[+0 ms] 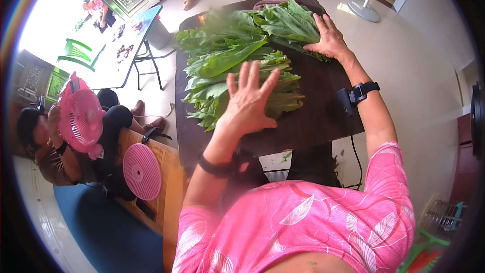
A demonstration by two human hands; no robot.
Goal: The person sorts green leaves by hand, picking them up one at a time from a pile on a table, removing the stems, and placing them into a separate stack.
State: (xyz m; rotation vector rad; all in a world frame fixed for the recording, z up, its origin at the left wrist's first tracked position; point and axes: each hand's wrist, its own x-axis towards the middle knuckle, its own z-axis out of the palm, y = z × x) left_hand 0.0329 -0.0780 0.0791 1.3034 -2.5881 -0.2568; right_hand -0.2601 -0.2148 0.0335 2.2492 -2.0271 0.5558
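Observation:
Bunches of long green leafy vegetables (227,58) lie side by side on a dark brown table (318,110), their stalk ends towards the right. My left hand (248,98), fingers spread, is over the nearer bunches, holding nothing; whether it touches them I cannot tell. At the table's far right, my right hand (329,40) rests spread against the edge of another leafy bunch (291,22), thumb and fingers apart. Part of a dull purple thing (265,3) shows behind that bunch. Both wrists wear black straps.
A seated person (57,151) at the left holds a pink fan (81,117). A round pink grille (142,171) lies on a wooden bench (170,182). Further back stand a folding table (149,19) and a green chair (77,51). A white stand base (363,9) is at the far right.

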